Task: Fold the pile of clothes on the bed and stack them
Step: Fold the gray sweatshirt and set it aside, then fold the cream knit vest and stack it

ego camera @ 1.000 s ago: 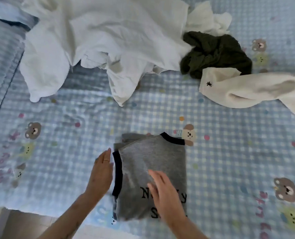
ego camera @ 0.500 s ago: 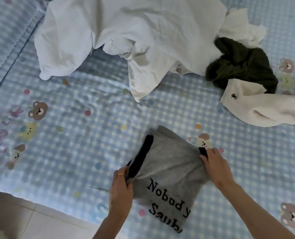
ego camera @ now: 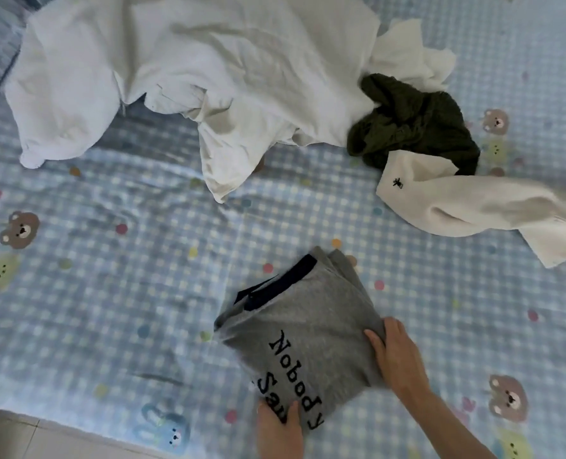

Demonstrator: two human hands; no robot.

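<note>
head view: we see a bed (ego camera: 109,293) covered with a blue-and-white checked sheet printed with bears and coloured dots. its near edge runs across the lower left, with pale floor tile (ego camera: 7,435) below it. a second edge or seam shows at the far left.

the folded grey shirt (ego camera: 301,336), with dark trim and black lettering, lies on the sheet close to the near edge, turned at an angle. our left hand (ego camera: 280,432) grips its near corner, thumb on top of the cloth and the other fingers hidden under it. our right hand (ego camera: 399,356) rests on its right edge, fingers together and curled over the fold; we cannot tell whether they pinch the cloth.

open sheet extends to the left of the shirt and across the middle band between the shirt and the unfolded clothes.

unfolded items, counted: one large white garment or bundle (ego camera: 208,77) along the far side; one smaller white piece (ego camera: 410,51) behind it at right; one dark green knit (ego camera: 417,124) touching the white bundle; one cream garment (ego camera: 466,200) with a small black emblem, overlapping the green knit. folded items: one.
</note>
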